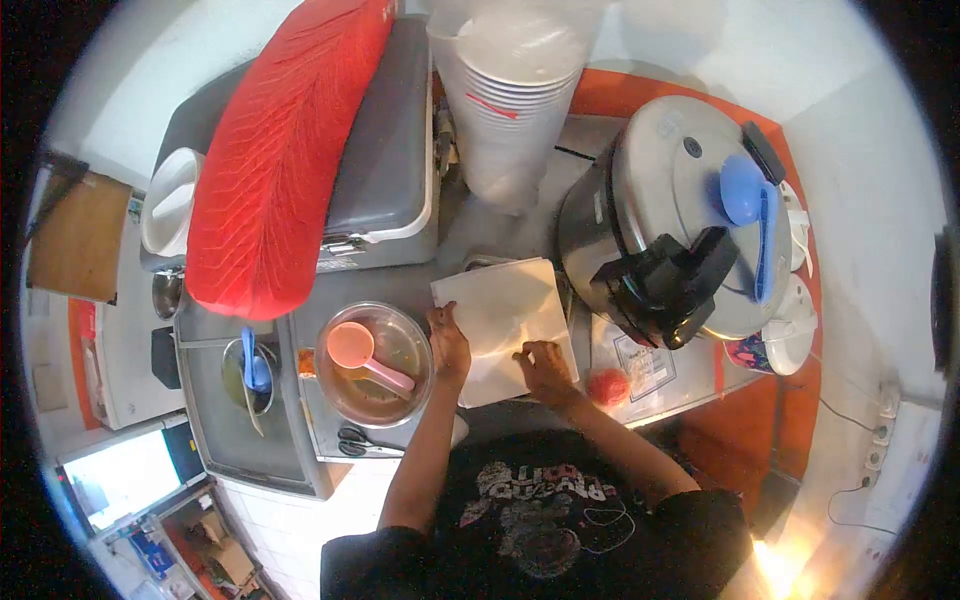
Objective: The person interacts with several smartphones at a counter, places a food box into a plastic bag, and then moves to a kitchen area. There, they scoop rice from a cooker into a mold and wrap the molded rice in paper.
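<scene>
A stack of pale wrapping paper sheets [508, 305] lies in front of me, slightly turned. My left hand [449, 345] is closed on the left edge of the stack. On the lower right of the top sheet, my right hand [547, 368] has its fingers bent and drawn together, their tips on the paper. Beside my left hand stands a metal bowl [330, 395] with a pink scoop [352, 346] lying in it. A ball of red string [608, 387] sits just right of my right hand, near a printed label sheet [640, 365].
Behind the paper rises a tall stack of white tubs [515, 110]. A large lidded pot [640, 160] carries a blue ladle [765, 240]. At left are a cooler box [400, 130] with a red cushion [290, 150], scissors [365, 442], and a pot with a blue-handled utensil [256, 372].
</scene>
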A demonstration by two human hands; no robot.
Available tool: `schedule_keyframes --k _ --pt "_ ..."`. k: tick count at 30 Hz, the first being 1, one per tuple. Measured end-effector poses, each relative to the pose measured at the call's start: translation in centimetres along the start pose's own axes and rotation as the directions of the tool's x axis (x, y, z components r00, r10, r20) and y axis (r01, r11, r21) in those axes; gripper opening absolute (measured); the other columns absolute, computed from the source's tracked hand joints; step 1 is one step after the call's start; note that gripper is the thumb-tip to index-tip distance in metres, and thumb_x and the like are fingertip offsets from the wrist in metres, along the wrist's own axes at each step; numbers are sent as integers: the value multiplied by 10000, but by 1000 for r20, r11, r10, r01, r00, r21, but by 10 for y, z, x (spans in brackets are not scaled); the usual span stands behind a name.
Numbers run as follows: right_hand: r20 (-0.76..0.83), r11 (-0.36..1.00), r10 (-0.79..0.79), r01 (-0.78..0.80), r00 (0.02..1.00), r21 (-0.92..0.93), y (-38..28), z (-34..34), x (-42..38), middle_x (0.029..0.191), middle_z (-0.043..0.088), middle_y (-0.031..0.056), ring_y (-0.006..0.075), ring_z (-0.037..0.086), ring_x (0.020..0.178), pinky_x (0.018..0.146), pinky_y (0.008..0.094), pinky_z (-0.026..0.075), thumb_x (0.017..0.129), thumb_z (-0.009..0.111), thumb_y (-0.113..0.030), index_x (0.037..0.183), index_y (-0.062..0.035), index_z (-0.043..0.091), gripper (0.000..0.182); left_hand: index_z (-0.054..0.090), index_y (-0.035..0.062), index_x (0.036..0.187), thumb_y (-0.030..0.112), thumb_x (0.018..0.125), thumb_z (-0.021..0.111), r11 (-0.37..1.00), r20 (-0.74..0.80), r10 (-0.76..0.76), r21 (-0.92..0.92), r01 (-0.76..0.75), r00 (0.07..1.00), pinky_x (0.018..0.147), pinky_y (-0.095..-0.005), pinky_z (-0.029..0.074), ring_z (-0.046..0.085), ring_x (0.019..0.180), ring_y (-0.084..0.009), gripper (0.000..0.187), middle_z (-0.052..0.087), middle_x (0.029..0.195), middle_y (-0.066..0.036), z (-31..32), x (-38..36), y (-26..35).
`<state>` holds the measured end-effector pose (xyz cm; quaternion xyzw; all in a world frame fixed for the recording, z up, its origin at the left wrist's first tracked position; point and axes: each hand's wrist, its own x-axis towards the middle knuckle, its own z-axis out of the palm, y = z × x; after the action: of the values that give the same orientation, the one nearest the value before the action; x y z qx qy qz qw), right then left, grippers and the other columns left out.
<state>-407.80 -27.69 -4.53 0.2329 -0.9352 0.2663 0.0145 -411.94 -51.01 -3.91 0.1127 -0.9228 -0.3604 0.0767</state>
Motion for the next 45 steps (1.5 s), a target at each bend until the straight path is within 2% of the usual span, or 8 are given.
schedule_keyframes --k 5,19,21,22,27,31,39,45 --pt "196 993 19 5 980 -119 -47 -22 1 1581 344 265 439 319 1490 1218 543 277 884 585 -52 1545 -38 397 687 517 16 1372 -75 943 418 998 62 12 63 -16 998 935 -525 516 606 1083 -456 450 528 1251 -272 4 -3 3" --pt "236 975 40 14 971 -223 -28 -23 25 1679 174 251 444 192 1554 1236 559 252 851 623 -68 1634 -159 280 860 472 11 1371 82 890 707 915 190 164 337 -221 968 836 -496 545 663 975 -418 540 682 1032 -234 -17 -64 -6" --pt "225 980 25 20 974 -196 -25 -24 23 1677 181 250 449 194 1552 1230 562 262 851 620 -67 1632 -161 287 855 384 -5 1419 52 844 728 873 299 -358 -230 431 884 845 -529 547 680 971 -429 673 689 1072 -250 -35 -57 34" --pt "231 978 21 28 973 -205 -24 -24 23 1668 196 256 455 199 1548 1228 563 265 851 615 -64 1627 -163 302 843 384 -5 1419 52 844 728 873 297 -357 -230 429 886 845 -529 547 680 971 -429 673 689 1072 -250 -34 -58 30" --pt "237 983 -17 59 971 -172 -20 -31 29 1634 247 286 468 210 1539 1226 569 263 851 599 -53 1610 -154 343 808 191 -70 1535 68 803 730 965 462 -241 208 160 854 954 -516 533 659 1083 -461 919 622 1271 -327 -9 -46 -8" --pt "194 984 -46 78 980 -160 -18 -21 33 1618 260 308 478 220 1532 1222 574 269 857 592 -51 1600 -158 366 784 201 -95 1543 92 792 734 996 231 -41 85 22 972 1022 -508 500 614 1165 -473 939 594 1339 -322 30 22 -52" --pt "207 993 6 19 978 -120 -17 -15 33 1687 141 279 493 178 1546 1194 640 283 909 507 -30 1626 -160 299 758 633 71 1185 115 834 644 679 467 167 584 -444 869 862 -451 535 640 1065 -342 354 648 1086 -164 -16 61 33" --pt "293 991 16 24 956 -133 -23 -30 40 1706 139 228 491 171 1550 1196 635 281 934 497 -69 1615 -152 318 709 699 89 1043 93 862 644 818 339 521 63 -571 784 820 -452 555 650 1033 -332 189 646 1015 -132 23 77 25"
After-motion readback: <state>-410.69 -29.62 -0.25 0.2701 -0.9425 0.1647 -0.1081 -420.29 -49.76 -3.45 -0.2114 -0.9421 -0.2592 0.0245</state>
